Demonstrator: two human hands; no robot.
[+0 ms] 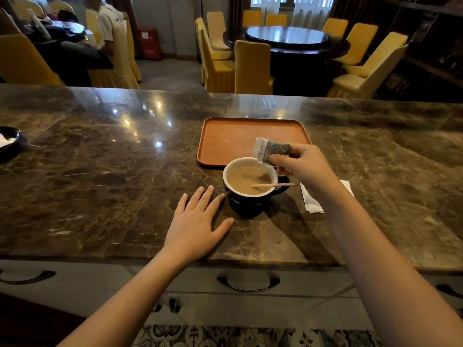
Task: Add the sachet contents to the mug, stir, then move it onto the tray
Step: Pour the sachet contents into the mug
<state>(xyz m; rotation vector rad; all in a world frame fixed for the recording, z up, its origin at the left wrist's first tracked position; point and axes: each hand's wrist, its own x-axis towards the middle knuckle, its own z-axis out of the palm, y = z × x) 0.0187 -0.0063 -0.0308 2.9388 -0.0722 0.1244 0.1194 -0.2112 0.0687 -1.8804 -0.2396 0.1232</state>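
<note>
Sachet (271, 149), pinched by right hand (304, 166) fingers, was tipped over the mug (248, 194) to pour, while left hand (198, 221), fingers spread, rested flat beside the mug, probably for steadiness.

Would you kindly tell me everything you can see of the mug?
The mug is dark and glossy outside, white inside and at the rim, seemingly ceramic. It stands upright on the marble counter, just in front of the empty tray, its handle pointing right. It holds pale brown liquid, with a thin wooden stirrer lying across the rim. The right hand tips a sachet over it; the left hand lies flat beside it, a fingertip close to its side.
</note>
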